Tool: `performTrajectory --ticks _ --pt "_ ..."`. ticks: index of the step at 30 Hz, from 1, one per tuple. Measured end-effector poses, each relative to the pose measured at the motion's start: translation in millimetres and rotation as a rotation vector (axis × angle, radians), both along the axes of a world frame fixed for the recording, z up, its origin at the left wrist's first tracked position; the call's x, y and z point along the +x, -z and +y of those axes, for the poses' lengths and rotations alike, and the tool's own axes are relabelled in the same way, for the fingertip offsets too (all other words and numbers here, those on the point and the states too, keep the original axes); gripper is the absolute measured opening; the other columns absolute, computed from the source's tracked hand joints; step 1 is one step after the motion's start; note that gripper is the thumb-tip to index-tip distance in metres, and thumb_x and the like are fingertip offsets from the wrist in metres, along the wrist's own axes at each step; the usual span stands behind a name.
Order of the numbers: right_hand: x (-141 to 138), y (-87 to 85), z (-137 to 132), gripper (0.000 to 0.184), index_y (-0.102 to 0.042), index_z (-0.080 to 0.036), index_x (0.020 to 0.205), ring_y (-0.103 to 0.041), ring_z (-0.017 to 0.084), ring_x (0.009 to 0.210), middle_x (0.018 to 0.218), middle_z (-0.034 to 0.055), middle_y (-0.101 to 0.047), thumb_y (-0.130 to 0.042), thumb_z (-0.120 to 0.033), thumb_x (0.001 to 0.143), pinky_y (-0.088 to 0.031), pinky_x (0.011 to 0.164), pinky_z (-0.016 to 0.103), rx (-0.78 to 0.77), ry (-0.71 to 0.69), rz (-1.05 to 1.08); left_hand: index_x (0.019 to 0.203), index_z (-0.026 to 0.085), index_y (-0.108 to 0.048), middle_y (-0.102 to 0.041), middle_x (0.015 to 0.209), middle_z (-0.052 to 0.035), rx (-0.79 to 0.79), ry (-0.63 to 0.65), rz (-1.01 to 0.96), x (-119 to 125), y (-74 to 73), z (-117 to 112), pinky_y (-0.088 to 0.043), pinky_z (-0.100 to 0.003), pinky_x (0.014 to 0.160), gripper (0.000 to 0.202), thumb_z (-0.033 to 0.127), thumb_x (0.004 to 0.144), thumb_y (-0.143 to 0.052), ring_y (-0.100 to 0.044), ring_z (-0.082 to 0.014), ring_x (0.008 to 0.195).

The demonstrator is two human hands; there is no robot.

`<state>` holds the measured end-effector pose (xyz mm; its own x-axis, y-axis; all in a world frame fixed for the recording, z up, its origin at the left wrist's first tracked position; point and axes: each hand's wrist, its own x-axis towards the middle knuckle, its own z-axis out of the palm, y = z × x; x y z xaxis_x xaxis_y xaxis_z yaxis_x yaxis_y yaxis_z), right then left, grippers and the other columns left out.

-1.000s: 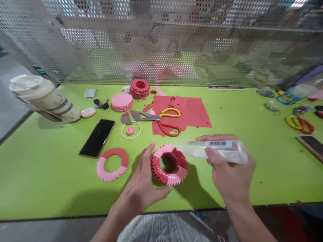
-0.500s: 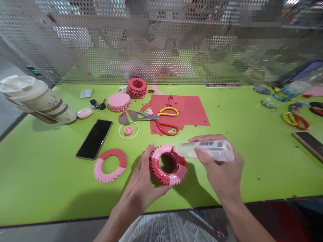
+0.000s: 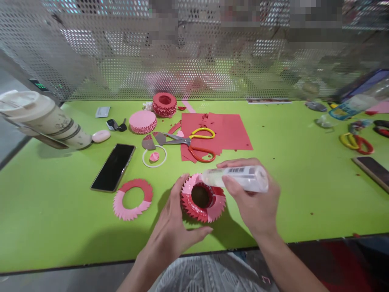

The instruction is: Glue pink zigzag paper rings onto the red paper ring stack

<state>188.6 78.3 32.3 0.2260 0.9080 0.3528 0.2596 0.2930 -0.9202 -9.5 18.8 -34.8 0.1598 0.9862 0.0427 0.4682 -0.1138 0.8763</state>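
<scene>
My left hand [image 3: 172, 221] curves around the left side of a stacked pink-and-red paper ring [image 3: 217, 211] with a toothed edge. Its fingers rest against the ring's left rim, while the thumb stretches out just below. Wet glue shines on the ring's top face. In my right hand [image 3: 263, 207] is a clear glue bottle [image 3: 243, 178] with a white label. The bottle lies nearly level, its tip at the ring's upper pink part. A flat toothed paper ring [image 3: 121, 207], half red and half pink, lies to the left of my left hand.
Scissors [image 3: 185, 141] lie on red paper sheets [image 3: 234, 132]. Left of them are a white hoop [image 3: 145, 163], a pink paper disc stack [image 3: 142, 119], a red ring stack [image 3: 164, 109], a phone [image 3: 114, 167] and a cup [image 3: 65, 125]. A perforated metal screen [image 3: 121, 77] stands behind.
The glue bottle and my right hand have moved left along the ring's top, from the red part onto the pink part. My left thumb has shifted slightly away from the ring's lower edge.
</scene>
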Motion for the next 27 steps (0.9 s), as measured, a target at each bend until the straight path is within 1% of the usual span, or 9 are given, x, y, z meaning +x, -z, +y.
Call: performTrajectory --ticks 3,8,13,16,18,20,24,27 --pt "5 1.6 0 0.013 -0.077 -0.026 0.098 -0.082 0.022 0.088 0.096 0.0016 -0.085 -0.083 -0.019 0.088 -0.069 0.077 0.035 -0.005 0.033 -0.035 0.177 0.040 -0.011 -0.045 0.179 -0.0157 0.030 -0.012 -0.003 2 2.6 2 -0.047 -0.062 0.130 0.129 0.020 0.081 -0.096 -0.047 -0.0395 0.165" --pt "25 3.3 -8 0.012 -0.079 -0.026 0.096 -0.081 0.024 0.093 0.099 0.0033 -0.085 -0.086 -0.021 0.089 -0.068 0.081 0.038 -0.029 0.100 -0.075 0.177 0.039 -0.014 -0.046 0.178 -0.0151 0.044 -0.021 0.011 1 4.9 4 -0.046 -0.059 0.131 0.127 0.021 0.082 -0.096 -0.046 -0.0392 0.166" --pt "35 5.8 -19 0.011 -0.080 -0.028 0.097 -0.080 0.027 0.099 0.101 0.0040 -0.084 -0.087 -0.023 0.090 -0.066 0.085 0.042 -0.037 0.144 -0.015 0.177 0.036 -0.016 -0.048 0.177 -0.0175 0.087 -0.024 0.023 1 4.9 3 -0.047 -0.058 0.131 0.122 0.023 0.084 -0.095 -0.047 -0.0394 0.165" --pt "34 7.1 -20 0.011 -0.080 -0.028 0.096 -0.079 0.028 0.098 0.099 0.0040 -0.083 -0.089 -0.027 0.089 -0.066 0.085 0.045 0.019 0.178 0.065 0.177 0.034 -0.016 -0.049 0.175 -0.0183 0.103 -0.042 0.033 3 4.0 2 -0.046 -0.058 0.131 0.124 0.023 0.082 -0.096 -0.049 -0.0393 0.163" --pt "31 6.8 -18 0.012 -0.080 -0.028 0.097 -0.080 0.028 0.098 0.099 0.0032 -0.083 -0.089 -0.026 0.088 -0.066 0.086 0.045 0.044 0.172 0.105 0.176 0.034 -0.017 -0.050 0.174 -0.0180 0.110 -0.066 0.045 5 3.4 2 -0.046 -0.058 0.131 0.125 0.023 0.081 -0.096 -0.051 -0.0391 0.162" --pt "27 5.1 -16 0.013 -0.080 -0.028 0.097 -0.080 0.027 0.098 0.099 0.0025 -0.083 -0.087 -0.022 0.088 -0.066 0.086 0.043 0.041 0.149 0.097 0.176 0.034 -0.018 -0.050 0.174 -0.0180 0.120 -0.085 0.058 8 3.4 1 -0.047 -0.058 0.130 0.125 0.023 0.080 -0.096 -0.051 -0.0392 0.161" --pt "20 1.9 -15 0.016 -0.078 -0.028 0.099 -0.081 0.024 0.097 0.101 0.0022 -0.084 -0.086 -0.018 0.089 -0.067 0.084 0.039 0.017 0.102 0.002 0.175 0.035 -0.019 -0.049 0.174 -0.0176 0.137 -0.100 0.070 10 4.7 1 -0.048 -0.058 0.129 0.122 0.023 0.080 -0.096 -0.052 -0.0388 0.160" --pt "23 3.8 -17 0.017 -0.078 -0.027 0.099 -0.082 0.024 0.097 0.101 0.0026 -0.085 -0.086 -0.017 0.088 -0.068 0.085 0.038 0.007 0.092 -0.044 0.175 0.033 -0.019 -0.050 0.173 -0.0186 0.130 -0.099 0.077 10 5.1 1 -0.048 -0.060 0.129 0.124 0.023 0.079 -0.096 -0.052 -0.0397 0.160"
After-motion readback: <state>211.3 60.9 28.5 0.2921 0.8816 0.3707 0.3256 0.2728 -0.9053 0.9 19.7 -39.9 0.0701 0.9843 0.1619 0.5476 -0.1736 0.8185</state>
